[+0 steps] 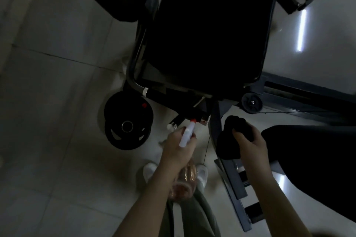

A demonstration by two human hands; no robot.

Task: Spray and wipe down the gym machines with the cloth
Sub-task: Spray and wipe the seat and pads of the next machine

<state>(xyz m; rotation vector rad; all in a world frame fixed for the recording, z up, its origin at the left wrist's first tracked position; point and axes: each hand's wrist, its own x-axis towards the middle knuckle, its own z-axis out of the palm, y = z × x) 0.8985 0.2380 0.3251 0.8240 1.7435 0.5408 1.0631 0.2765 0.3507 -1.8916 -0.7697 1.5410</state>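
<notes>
Gym machine (206,31) straight ahead and below: wide black pad on a dark metal frame, curved tube (134,63) down the left edge, small black wheel (252,102) under the near right corner.

Grips the spray bottle (187,133) in the left hand (178,147), fingers curled round the neck beneath the white head. Points the red-tipped nozzle at the near end of the frame, close to it but apart. Clear pinkish body of the bottle below the wrist, hanging over the feet.

Clutches the dark cloth (234,131) in the right hand (250,145), thumb and fingers wrapped over the bunched fabric. Holds it right beside the sloping frame bar (215,121); too dark to tell whether cloth and bar touch.

Two black weight plates (127,123) on the pale tiled floor (57,73), one overlapping the other, left of the nozzle and just beside the frame's near left corner. Stepped dark rail (237,188) running back under the right forearm. Second dark pad (317,159) along the right edge. Bright streak of reflected light (301,31) on the glossy floor to the right of the main pad. White shoes (149,171) and olive trousers (192,213) between the forearms, partly hidden by the bottle.
</notes>
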